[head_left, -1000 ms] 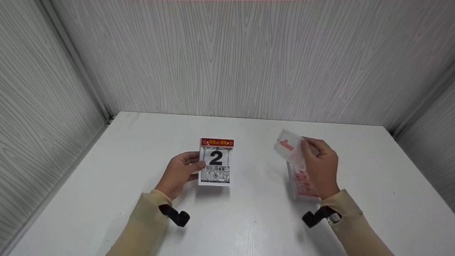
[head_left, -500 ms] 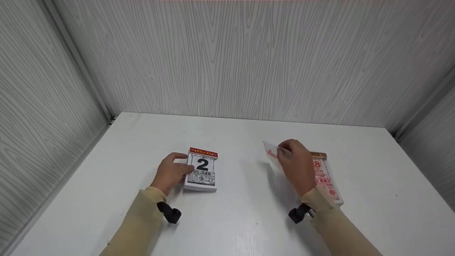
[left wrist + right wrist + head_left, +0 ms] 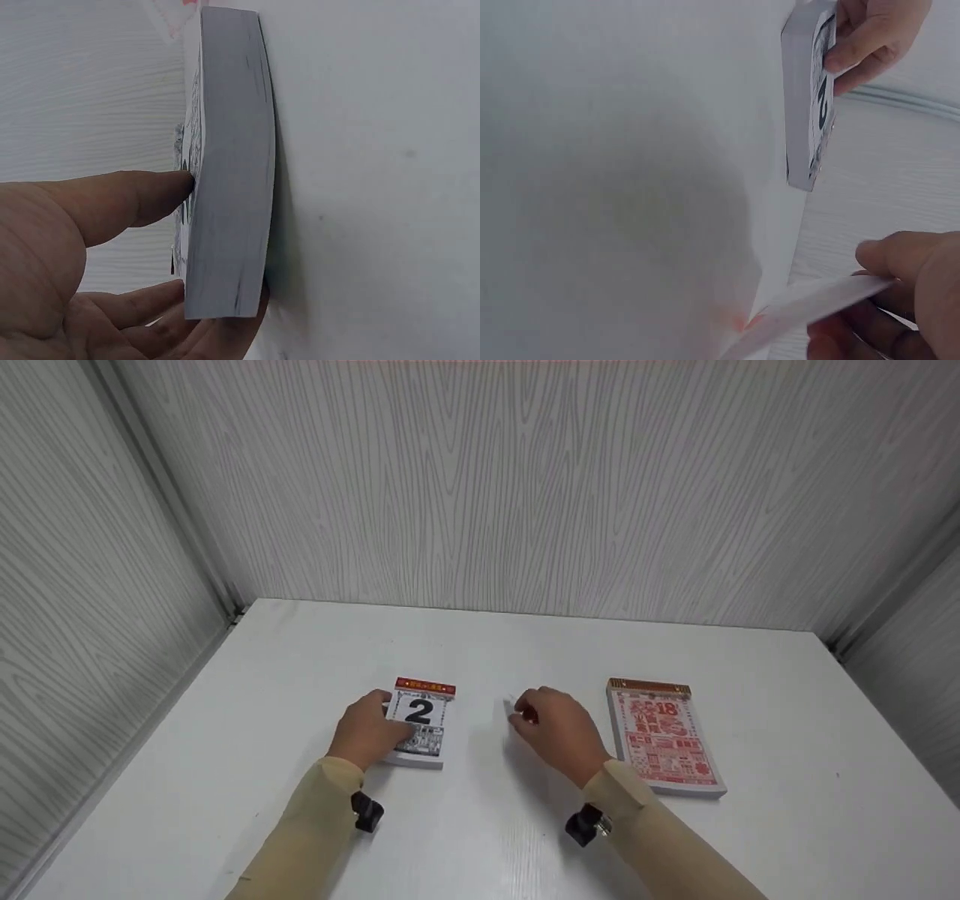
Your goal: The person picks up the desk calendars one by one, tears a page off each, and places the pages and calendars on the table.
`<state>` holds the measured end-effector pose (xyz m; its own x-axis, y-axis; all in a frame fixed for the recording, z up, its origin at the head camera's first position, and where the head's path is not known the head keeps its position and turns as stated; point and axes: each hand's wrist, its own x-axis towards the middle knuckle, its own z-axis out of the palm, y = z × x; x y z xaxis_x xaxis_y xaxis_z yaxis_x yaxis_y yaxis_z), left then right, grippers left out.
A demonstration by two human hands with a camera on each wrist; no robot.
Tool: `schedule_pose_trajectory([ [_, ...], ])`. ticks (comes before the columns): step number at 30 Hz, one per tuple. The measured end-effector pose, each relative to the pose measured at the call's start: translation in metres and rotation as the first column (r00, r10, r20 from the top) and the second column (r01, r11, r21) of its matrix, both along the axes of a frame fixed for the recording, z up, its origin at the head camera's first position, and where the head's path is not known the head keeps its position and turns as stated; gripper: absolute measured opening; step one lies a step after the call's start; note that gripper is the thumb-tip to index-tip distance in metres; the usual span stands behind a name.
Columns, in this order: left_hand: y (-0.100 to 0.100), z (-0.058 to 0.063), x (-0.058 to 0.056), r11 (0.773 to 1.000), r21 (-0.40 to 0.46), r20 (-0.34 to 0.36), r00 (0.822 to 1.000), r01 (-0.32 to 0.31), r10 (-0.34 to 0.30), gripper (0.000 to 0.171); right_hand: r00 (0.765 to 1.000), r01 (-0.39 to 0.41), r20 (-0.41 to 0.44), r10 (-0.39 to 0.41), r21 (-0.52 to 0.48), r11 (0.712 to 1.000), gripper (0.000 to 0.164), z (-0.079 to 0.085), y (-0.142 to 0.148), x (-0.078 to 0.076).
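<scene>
My left hand (image 3: 367, 733) grips a small tear-off calendar (image 3: 421, 711) by its left side. The calendar has a red header strip and a large black 2. The thumb lies on its printed face and the fingers go around the side and behind, as the left wrist view shows. In that view the thick edge of its page block (image 3: 232, 165) faces the camera, close to the tabletop. My right hand (image 3: 559, 727) pinches a loose thin calendar page (image 3: 802, 304) between thumb and fingers, to the right of the calendar. Red print shows faintly on the page.
A larger tear-off calendar (image 3: 667, 742) with a gold-and-red header and red print, showing 18, lies flat on the white table (image 3: 480, 840) at the right. Grey wood-grain panels (image 3: 480, 487) stand behind the table and at both sides.
My right hand has carried the loose page leftward and down, away from the larger calendar, which is now fully uncovered. My left hand has lowered the small calendar and shifted it left.
</scene>
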<state>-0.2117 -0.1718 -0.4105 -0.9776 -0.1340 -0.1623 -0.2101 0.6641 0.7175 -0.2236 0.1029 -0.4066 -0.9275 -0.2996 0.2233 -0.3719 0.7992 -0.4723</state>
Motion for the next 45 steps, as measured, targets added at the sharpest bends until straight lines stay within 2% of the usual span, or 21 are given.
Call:
schedule_pose_trajectory([
  [2, 0.002, 0.0, 0.001, 1.0, -0.005, -0.005, 1.0, 0.007, -0.007, 0.068, 0.996, -0.044, 0.074, 0.044, 0.0, 0.999, 0.018, -0.002, 0.001, 0.004],
  [4, 0.003, 0.0, 0.001, 1.0, -0.016, -0.008, 1.0, 0.009, -0.009, 0.068, 0.991, -0.074, 0.109, 0.073, 0.004, 0.997, 0.022, -0.002, 0.005, 0.007],
  [8, 0.006, 0.0, 0.002, 0.996, -0.084, -0.033, 0.999, 0.02, -0.023, 0.07, 0.993, -0.086, 0.09, 0.078, 0.087, 0.992, 0.023, -0.001, 0.02, 0.014],
  [12, 0.014, 0.002, 0.006, 0.98, -0.188, -0.041, 0.997, 0.063, -0.072, 0.079, 0.992, -0.11, 0.089, 0.092, 0.216, 0.97, 0.017, -0.005, 0.034, 0.021],
  [15, 0.022, 0.001, 0.011, 0.961, -0.258, -0.025, 0.994, 0.097, -0.107, 0.084, 0.987, -0.143, 0.103, 0.122, 0.244, 0.959, 0.014, -0.011, 0.037, 0.024],
  [18, 0.026, 0.0, 0.016, 0.948, -0.3, -0.019, 0.993, 0.105, -0.116, 0.083, 0.983, -0.179, 0.089, 0.162, 0.234, 0.956, 0.015, -0.014, 0.032, 0.027],
  [22, 0.027, -0.001, 0.017, 0.946, -0.312, -0.015, 0.995, 0.093, -0.102, 0.081, 0.975, -0.222, 0.063, 0.214, 0.229, 0.948, 0.017, -0.016, 0.019, 0.029],
  [28, 0.028, -0.001, 0.017, 0.948, -0.307, -0.009, 0.996, 0.081, -0.088, 0.082, 0.967, -0.254, 0.068, 0.245, 0.242, 0.936, 0.021, -0.019, -0.001, 0.029],
  [34, 0.03, 0.0, 0.018, 0.946, -0.312, -0.015, 0.995, 0.089, -0.099, 0.082, 0.957, -0.289, 0.072, 0.28, 0.243, 0.926, 0.021, -0.02, -0.006, 0.027],
  [37, 0.031, 0.002, 0.018, 0.948, -0.303, -0.013, 0.995, 0.094, -0.103, 0.081, 0.96, -0.279, 0.099, 0.264, 0.214, 0.936, 0.024, -0.018, 0.001, 0.026],
  [40, 0.031, 0.004, 0.018, 0.953, -0.289, -0.022, 0.995, 0.088, -0.098, 0.08, 0.969, -0.241, 0.093, 0.228, 0.157, 0.958, 0.026, -0.012, 0.017, 0.026],
  [45, 0.044, 0.011, 0.016, 0.963, -0.267, -0.149, 0.985, 0.041, -0.083, 0.069, 0.995, -0.087, 0.046, 0.084, 0.051, 0.995, 0.027, 0.004, 0.069, 0.022],
])
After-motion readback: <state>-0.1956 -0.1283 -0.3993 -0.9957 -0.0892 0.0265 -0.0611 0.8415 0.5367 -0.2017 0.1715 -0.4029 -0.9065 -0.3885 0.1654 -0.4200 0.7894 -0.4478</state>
